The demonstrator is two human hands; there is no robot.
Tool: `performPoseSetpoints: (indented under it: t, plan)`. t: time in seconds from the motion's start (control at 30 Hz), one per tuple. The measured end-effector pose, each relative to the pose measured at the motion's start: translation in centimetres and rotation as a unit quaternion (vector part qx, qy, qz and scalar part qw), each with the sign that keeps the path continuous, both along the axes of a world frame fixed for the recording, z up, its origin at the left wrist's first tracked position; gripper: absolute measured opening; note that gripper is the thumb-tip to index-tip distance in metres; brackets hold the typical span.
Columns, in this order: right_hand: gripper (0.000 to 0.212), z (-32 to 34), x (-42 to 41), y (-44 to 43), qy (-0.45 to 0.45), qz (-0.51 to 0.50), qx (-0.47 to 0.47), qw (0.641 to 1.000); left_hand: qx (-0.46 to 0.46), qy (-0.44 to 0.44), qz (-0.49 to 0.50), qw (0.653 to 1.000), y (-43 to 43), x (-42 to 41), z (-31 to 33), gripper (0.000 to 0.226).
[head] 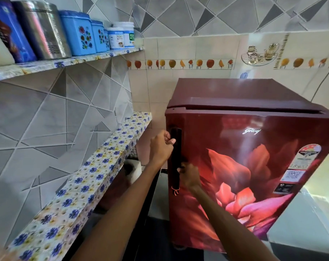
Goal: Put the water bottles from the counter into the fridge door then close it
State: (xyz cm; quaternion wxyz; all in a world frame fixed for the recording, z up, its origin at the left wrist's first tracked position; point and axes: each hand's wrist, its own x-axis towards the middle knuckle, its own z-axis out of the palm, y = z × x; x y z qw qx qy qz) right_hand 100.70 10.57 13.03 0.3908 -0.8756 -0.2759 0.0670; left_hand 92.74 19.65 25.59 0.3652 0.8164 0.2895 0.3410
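Note:
A dark red fridge point(254, 157) with a big flower print stands at the right, and its door looks flush with the body. A black vertical handle point(175, 159) runs down the door's left edge. My left hand point(161, 147) curls around the upper part of the handle from the left side. My right hand point(188, 176) grips the handle lower down, fingers hooked into it. No water bottle is in view. The flower-patterned counter point(96, 166) runs along the left wall.
An upper shelf point(65, 61) at top left carries blue tins, a steel canister point(43, 29) and white jars point(120, 34). Tiled walls close in behind and to the left. A narrow gap separates the counter from the fridge. A white surface point(301, 223) lies at the lower right.

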Motion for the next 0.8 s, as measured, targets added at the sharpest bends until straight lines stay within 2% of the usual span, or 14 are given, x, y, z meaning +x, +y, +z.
performPoseSetpoints:
  t: [0.3,0.37,0.53,0.67,0.8]
  plan:
    - [0.024,2.8,-1.0,0.4,0.005,-0.041,-0.017,0.999,0.034,0.037,0.014,0.999,0.4,-0.3,1.2,0.017]
    - [0.019,3.9,-1.8,-0.4,0.007,-0.046,0.017,0.999,0.023,0.04,0.0,0.999,0.3,-1.3,1.3,0.018]
    - [0.02,6.6,-4.8,-4.8,0.019,-0.023,0.12,0.992,-0.021,-0.018,-0.055,0.998,-1.9,-6.4,0.2,0.01]
    - [0.019,8.8,-8.9,-10.0,0.091,0.036,0.222,0.97,-0.084,-0.029,-0.112,0.99,-5.0,-12.2,-1.3,0.004]
    - [0.015,10.3,-13.9,-15.6,0.125,0.101,0.27,0.949,-0.129,-0.055,-0.096,0.985,-10.2,-18.6,-1.9,0.004]
